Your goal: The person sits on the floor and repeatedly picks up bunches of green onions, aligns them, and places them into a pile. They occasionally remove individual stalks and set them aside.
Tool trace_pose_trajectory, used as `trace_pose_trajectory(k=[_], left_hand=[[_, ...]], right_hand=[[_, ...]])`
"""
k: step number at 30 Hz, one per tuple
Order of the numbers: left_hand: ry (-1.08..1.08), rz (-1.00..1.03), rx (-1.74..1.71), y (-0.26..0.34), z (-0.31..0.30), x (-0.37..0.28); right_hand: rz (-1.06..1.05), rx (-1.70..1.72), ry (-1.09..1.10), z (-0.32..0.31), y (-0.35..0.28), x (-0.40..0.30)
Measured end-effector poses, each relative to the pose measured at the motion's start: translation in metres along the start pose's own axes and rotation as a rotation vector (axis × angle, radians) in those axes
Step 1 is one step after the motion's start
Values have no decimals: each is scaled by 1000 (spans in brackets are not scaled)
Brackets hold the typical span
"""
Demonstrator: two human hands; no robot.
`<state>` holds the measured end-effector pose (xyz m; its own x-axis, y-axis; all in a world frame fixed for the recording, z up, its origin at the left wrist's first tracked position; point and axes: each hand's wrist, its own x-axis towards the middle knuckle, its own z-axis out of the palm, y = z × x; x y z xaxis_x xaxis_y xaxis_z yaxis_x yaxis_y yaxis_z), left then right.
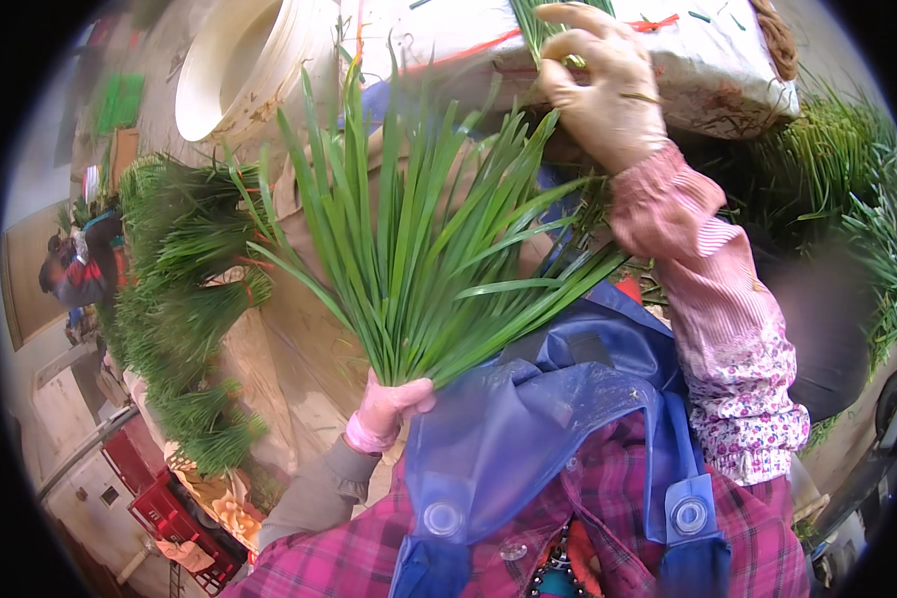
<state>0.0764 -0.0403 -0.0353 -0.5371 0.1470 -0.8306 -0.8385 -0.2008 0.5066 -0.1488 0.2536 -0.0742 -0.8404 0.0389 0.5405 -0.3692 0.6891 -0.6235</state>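
My left hand [390,407], in a thin pinkish glove, grips a bunch of long flat green leaves, like garlic chives [396,276], at its narrow end; the blades fan out upward. At the top right my right hand [602,86], in a pale glove with a band round it, is over the white wrapped block [717,60]. Its bent thumb and fingers are at the edge of another green bunch [527,22], and whether they grip it I cannot tell. A red tie strip [486,45] lies on the block beside that bunch.
Tied green bunches [194,299] are piled at the left. A white bucket [232,75] lies tilted at the upper left. More loose greens [830,157] are heaped at the right. A person [82,276] is at the far left, beyond the pile. A red cart [179,523] stands lower left.
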Motion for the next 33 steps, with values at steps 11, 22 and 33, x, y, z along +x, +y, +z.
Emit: trace_pose_trajectory(k=[11,22,33], left_hand=[[66,-28,55,-2,0,-2],[197,117,340,17,9,-7],[571,1130,1152,155,-27,-15]], right_hand=[[281,189,-30,-52,33,-56],[-247,457,-328,-48,-27,-54],[7,14,-359,-46,17,-99]])
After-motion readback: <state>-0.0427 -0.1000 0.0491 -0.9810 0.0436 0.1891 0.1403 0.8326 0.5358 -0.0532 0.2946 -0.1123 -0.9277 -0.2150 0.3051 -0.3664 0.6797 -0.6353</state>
